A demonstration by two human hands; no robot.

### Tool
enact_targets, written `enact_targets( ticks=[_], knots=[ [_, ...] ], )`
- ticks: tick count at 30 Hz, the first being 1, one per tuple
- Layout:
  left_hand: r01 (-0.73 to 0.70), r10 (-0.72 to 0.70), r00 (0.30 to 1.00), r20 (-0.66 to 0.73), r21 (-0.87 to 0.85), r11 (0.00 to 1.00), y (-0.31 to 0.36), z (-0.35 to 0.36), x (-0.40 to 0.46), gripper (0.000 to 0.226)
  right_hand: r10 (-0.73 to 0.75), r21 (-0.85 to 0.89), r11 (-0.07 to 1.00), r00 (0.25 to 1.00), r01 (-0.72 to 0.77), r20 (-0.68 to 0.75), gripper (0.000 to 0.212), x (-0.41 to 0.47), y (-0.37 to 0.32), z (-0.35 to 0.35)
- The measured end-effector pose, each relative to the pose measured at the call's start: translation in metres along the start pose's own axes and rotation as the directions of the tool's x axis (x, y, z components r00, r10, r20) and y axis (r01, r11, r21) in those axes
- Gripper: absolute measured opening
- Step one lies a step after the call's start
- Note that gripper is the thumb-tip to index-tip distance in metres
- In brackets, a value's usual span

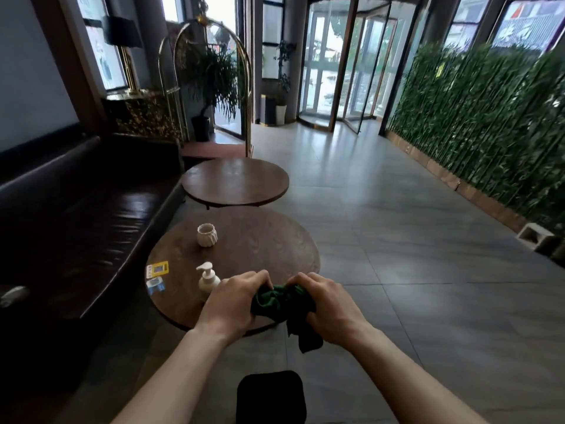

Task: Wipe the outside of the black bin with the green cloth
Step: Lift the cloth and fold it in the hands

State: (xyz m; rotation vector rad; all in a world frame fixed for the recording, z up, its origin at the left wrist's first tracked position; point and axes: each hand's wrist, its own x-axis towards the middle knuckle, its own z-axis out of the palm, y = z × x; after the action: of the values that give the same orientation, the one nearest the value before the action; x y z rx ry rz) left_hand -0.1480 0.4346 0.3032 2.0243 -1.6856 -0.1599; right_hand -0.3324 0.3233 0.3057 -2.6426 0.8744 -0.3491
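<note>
Two bare hands meet in the air over the near edge of a round brown surface (pixel 244 240). The left hand (pixel 235 296) and the right hand (pixel 328 304) both have their fingers curled tight around the green cloth (pixel 279 304), which is all bunched up between them. One end of the cloth hangs down under the right hand. The black bin (pixel 270 396) sits low on the floor, right under the arms and well apart from the cloth. Its dark top faces up.

On the round surface stand a white pump bottle (pixel 208 280), just beside the left hand, and a small white cup (pixel 207 235) farther back. Two little cards (pixel 156 276) lie near the left edge. A dark sofa (pixel 76 215) runs along the left side, close to the surface. To the right the grey tiled floor (pixel 428 255) is wide and open, all the way to the green plant wall (pixel 489 123)
</note>
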Motion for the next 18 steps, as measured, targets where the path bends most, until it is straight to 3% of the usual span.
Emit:
enact_targets(
  ticks=[10, 18],
  knots=[
    [-0.044, 0.045, 0.998, -0.05, 0.019, 0.999, -0.018, -0.019, 0.015, 0.034, 0.009, -0.039, 0.999, 0.999, -0.01, -0.047, 0.047, 0.023, -0.019, -0.008],
    [0.008, -0.008, 1.0, 0.003, 0.016, 1.0, -0.043, 0.018, 0.074, 0.04, 0.016, -0.036, 0.999, 0.999, -0.018, -0.039, 0.047, 0.076, 0.031, 0.015]
  ],
)
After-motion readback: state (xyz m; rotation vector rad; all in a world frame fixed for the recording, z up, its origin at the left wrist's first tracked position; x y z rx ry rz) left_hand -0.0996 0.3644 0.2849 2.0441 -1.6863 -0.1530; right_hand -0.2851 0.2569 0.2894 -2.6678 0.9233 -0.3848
